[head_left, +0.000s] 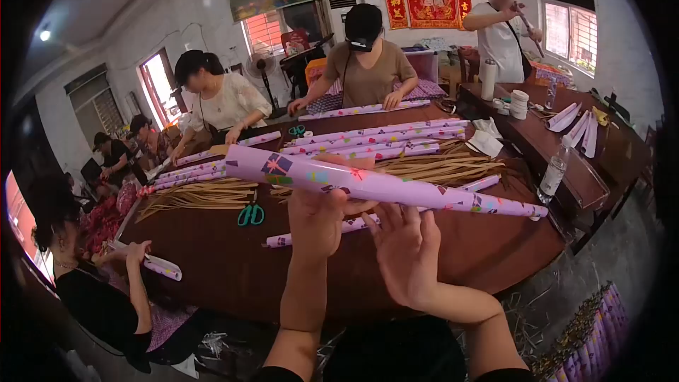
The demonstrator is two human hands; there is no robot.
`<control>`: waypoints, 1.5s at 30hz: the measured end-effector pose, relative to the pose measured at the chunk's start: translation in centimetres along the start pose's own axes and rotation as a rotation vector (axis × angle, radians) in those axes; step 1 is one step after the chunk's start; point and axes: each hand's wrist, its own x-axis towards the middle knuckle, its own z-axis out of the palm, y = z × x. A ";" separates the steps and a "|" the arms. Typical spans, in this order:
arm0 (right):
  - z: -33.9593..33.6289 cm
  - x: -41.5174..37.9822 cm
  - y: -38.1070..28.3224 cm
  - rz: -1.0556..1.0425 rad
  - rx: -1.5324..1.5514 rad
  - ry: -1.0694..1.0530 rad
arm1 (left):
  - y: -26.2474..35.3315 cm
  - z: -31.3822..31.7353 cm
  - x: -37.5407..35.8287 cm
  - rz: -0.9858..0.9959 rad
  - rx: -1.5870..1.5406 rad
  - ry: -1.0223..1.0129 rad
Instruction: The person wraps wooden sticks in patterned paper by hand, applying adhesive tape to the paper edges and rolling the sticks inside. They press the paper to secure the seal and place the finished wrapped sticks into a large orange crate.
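Observation:
A long tapered tube of purple patterned paper (410,189) stretches across in front of me, its wide end to the left and its narrow tip to the right. My left hand (320,223) grips it from below, with thumb and fingers around its left half. Below its middle, my right hand (407,255) is palm up with fingers spread, fingertips right at the tube's underside. Another purple tube (279,240) lies on the dark table (233,262) behind my wrists. Teal-handled scissors (251,215) and long tan strips (201,197) lie to the left.
More purple tubes (382,131) lie across the table's far side. Several people work around it, one (368,64) directly opposite. A clear bottle (553,175) and a side table (523,120) stand at right. Many purple tubes (601,332) are bunched at floor level, lower right.

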 end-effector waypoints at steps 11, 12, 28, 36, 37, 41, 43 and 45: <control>1.4 3.8 2.9 -0.025 0.218 -0.006 | -3.0 -0.4 1.8 0.129 0.041 -0.066; 1.4 3.9 2.8 -0.056 0.213 0.040 | -3.7 -0.5 1.9 0.130 0.042 -0.074; -0.5 4.7 3.1 -0.203 0.002 -0.078 | -4.5 -0.2 2.1 0.159 -0.064 0.034; -0.1 5.5 2.1 -0.218 -0.048 -0.054 | -5.0 -0.2 1.4 0.153 -0.023 0.064; -0.3 6.0 2.3 -0.268 -0.048 -0.113 | -5.1 -0.2 1.6 0.190 -0.005 0.076; -1.0 6.7 2.4 -0.302 -0.026 -0.126 | -5.2 -0.9 1.4 0.148 -0.044 0.169; -1.4 6.9 2.2 -0.372 -0.039 -0.175 | -4.7 -1.0 1.4 0.147 -0.082 0.121; -1.6 7.0 2.1 -0.371 -0.086 -0.166 | -4.5 -1.5 1.4 0.145 -0.124 0.075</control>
